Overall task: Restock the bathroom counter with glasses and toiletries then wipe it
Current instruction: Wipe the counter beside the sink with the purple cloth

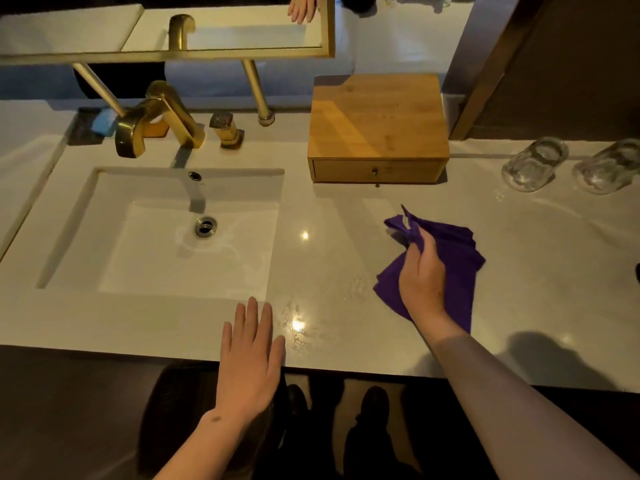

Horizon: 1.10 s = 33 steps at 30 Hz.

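A purple cloth (pixel 453 258) lies on the pale counter (pixel 332 265) to the right of the sink. My right hand (pixel 423 275) grips the cloth with curled fingers, bunching its upper edge. My left hand (pixel 250 355) lies flat with straight fingers on the counter's front edge, just below the sink's right corner. Two clear glasses (pixel 533 164) (pixel 606 168) stand upside down at the far right. A wooden box (pixel 377 129) with a small front drawer sits behind the cloth.
A white rectangular sink (pixel 104 237) fills the left half, with a gold faucet (pixel 156 119) and gold handle (pixel 227 129) behind it. A blue item (pixel 104 121) lies behind the faucet. A gold-framed mirror shelf (pixel 173 53) hangs above. Wet spots glint near the front edge.
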Tool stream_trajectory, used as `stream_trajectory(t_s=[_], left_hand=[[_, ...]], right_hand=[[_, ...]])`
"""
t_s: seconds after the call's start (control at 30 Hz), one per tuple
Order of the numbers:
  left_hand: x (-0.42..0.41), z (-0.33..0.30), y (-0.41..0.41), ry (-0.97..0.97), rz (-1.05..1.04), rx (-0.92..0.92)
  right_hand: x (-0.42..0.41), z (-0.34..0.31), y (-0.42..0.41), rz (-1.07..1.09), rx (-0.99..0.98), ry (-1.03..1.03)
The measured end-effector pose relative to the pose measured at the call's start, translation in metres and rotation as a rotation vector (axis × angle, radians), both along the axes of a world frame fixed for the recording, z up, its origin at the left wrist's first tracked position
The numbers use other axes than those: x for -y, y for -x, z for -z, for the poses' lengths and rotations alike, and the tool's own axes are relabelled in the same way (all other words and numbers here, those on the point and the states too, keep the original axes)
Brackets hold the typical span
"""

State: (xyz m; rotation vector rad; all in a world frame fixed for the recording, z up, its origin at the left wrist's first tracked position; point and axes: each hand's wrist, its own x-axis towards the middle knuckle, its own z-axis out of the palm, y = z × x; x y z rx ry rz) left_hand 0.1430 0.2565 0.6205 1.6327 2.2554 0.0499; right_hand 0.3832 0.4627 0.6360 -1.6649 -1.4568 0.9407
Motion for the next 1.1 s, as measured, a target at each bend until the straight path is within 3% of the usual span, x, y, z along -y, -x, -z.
stream_trajectory(t_s=[0.2,0.33,0.43,0.6,0.77,0.87,1.03,1.1], left_hand=[[-0.005,-0.003,0.003,0.017,0.008,0.009],[-0.005,-0.003,0.006,0.016,0.018,0.044],[-0.003,-0.002,0.009,-0.013,0.006,0.066],[-0.001,-0.002,0.013,-0.076,-0.025,0.077],[0.003,0.001,0.014,-0.060,-0.006,0.053],[0.005,0.000,0.011,-0.065,-0.008,0.049],[0.002,0.001,0.008,-0.076,-0.003,0.025],[0.001,0.001,0.010,-0.074,0.002,0.040]], right_hand=[[-0.009,-0.010,0.075,-0.108,-0.171,0.144],[0.020,-0.005,0.084,-0.417,-0.195,0.215],[0.041,-0.004,0.079,-0.741,-0.002,0.210],[0.071,0.004,0.062,-1.225,0.721,-0.326],[0.084,0.019,0.003,-1.458,0.867,-0.437],[0.074,0.018,-0.039,-1.333,0.898,-0.420],[0.022,0.013,-0.044,-0.577,0.989,-0.036],[0.004,0.013,-0.012,-0.383,0.984,0.042]])
